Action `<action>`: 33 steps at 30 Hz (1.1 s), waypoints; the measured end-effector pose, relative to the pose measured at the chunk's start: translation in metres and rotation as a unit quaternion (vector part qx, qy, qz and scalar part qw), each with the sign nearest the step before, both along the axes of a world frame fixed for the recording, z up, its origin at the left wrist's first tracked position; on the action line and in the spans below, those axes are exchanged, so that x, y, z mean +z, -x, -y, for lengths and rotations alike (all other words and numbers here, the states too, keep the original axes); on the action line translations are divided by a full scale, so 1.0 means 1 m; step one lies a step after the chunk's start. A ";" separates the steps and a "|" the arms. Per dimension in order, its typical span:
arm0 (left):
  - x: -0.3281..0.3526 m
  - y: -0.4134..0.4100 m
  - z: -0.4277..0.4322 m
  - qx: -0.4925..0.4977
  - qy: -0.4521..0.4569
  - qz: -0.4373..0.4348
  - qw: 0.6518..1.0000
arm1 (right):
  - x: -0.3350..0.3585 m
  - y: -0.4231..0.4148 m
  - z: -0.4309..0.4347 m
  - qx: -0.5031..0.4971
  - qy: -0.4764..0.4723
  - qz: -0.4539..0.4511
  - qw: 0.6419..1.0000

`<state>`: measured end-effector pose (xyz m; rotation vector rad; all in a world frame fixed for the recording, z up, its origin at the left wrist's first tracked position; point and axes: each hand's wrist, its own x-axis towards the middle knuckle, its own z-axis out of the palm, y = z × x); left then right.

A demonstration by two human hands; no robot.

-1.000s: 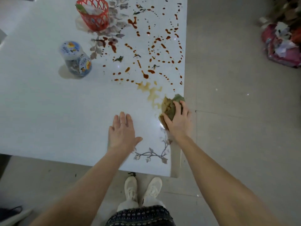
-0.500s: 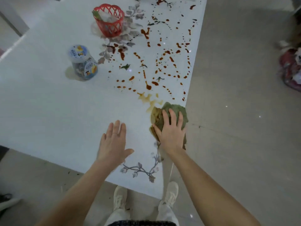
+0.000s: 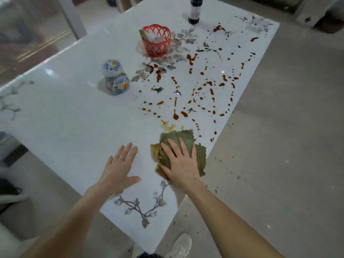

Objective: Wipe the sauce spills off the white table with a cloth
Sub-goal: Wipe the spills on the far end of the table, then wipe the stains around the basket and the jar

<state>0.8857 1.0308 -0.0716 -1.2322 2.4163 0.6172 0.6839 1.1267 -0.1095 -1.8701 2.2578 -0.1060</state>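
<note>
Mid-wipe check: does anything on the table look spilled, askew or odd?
Brown sauce drops spatter the right side of the table, up to the red basket. A yellowish smear lies just beyond the cloth under the right hand. The jar stands upright.

No legible writing anywhere. Printed label on the jar (blue, with orange patches) too blurred to read; label on the dark bottle at the far edge likewise unreadable.

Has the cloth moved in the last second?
Yes. The cloth has moved leftward over the near end of the yellowish smear, spreading flat under the right hand.
</note>
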 end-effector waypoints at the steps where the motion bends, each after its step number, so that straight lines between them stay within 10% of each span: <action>1: 0.000 0.000 0.000 0.001 -0.002 -0.001 1.000 | 0.000 0.005 0.008 -0.007 -0.010 0.005 1.000; 18: -0.008 -0.001 -0.003 0.045 -0.001 -0.031 0.999 | 0.011 0.018 0.038 0.053 -0.038 0.080 0.995; 26: -0.001 0.014 -0.007 0.095 0.001 -0.039 0.995 | 0.007 0.026 -0.001 0.049 0.121 0.182 0.975; 30: 0.011 0.035 -0.011 0.210 0.047 -0.150 0.965 | 0.034 0.034 0.018 -0.122 0.065 0.383 0.913; 33: 0.026 0.058 -0.020 0.300 0.063 -0.230 0.923 | 0.068 0.047 0.021 -0.302 0.046 0.551 0.777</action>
